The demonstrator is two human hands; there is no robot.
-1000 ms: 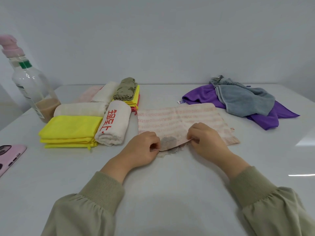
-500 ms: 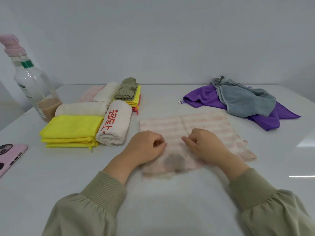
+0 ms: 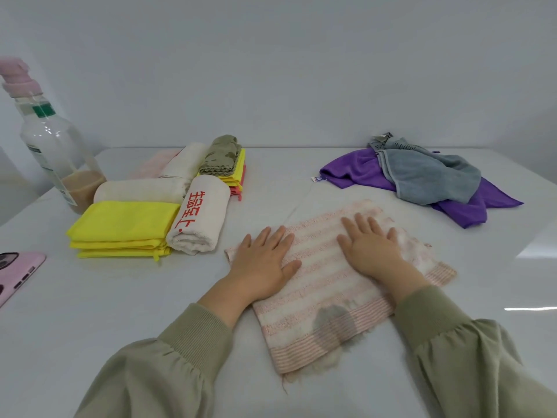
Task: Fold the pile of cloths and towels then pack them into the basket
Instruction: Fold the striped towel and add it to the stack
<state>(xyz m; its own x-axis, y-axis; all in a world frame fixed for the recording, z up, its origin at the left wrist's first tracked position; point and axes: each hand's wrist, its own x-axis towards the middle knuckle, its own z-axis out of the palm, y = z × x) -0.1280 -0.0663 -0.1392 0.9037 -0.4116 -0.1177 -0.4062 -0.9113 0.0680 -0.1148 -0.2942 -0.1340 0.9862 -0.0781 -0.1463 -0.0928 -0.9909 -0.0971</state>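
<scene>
A pink-striped towel with a grey stain lies spread flat on the white table in front of me. My left hand rests palm down on its left part, fingers spread. My right hand presses flat on its upper right part. Neither hand grips anything. To the left sit folded cloths: a yellow stack, a white rolled towel with red characters, a cream roll and an olive cloth on more folded cloths. Unfolded, a grey cloth lies on a purple cloth at the back right.
A clear bottle with a pink cap and brown liquid stands at the far left. A pink phone lies at the left edge. No basket is in view. A pale wall rises behind the table.
The towel was pulled toward me and opened out flat. Both hands let go of its edge and now lie open on top of it.
</scene>
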